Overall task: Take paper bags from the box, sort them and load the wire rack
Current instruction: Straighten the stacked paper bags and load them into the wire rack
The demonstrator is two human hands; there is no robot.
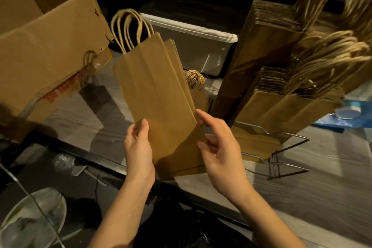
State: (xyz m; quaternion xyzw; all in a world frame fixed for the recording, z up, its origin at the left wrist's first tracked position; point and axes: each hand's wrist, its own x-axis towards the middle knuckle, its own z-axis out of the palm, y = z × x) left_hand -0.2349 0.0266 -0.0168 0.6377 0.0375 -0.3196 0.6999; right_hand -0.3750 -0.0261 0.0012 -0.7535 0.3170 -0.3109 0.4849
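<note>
A small stack of flat brown paper bags (pixel 157 94) with twisted handles stands upright in the middle, handles up. My left hand (pixel 138 147) grips its lower left edge, thumb on the front. My right hand (pixel 217 147) holds the lower right edge, with fingers curled around the side. The cardboard box (pixel 46 46) sits at the upper left, tipped open. The wire rack (pixel 281 159) stands on the right, holding rows of upright paper bags (pixel 281 94) with handles sticking up.
A white plastic bin (pixel 201 46) sits behind the held bags. More bag handles (pixel 194 79) poke up between the held stack and the rack. Blue plastic items (pixel 346 115) lie at the far right. The counter edge (pixel 80 153) runs below my hands.
</note>
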